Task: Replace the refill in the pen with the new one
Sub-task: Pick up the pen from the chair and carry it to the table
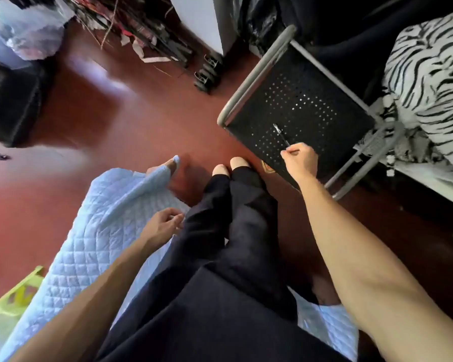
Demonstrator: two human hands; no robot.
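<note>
A slim dark pen (pixel 281 135) with a silvery tip lies over the black perforated seat of a chair (pixel 298 105) at the right. My right hand (pixel 300 159) is stretched out to the chair's front edge, with its fingers pinched on the near end of the pen. My left hand (pixel 165 224) rests low beside my left thigh on a light blue quilted blanket (pixel 102 231), fingers loosely apart and holding nothing. I see no separate refill.
My legs in dark trousers (pixel 233 231) stretch over a red-brown floor (pixel 141 121). A zebra-striped blanket (pixel 429 82) lies on a bed at right. Dark clutter and bags line the far side. A yellow-green basket (pixel 13 299) sits at lower left.
</note>
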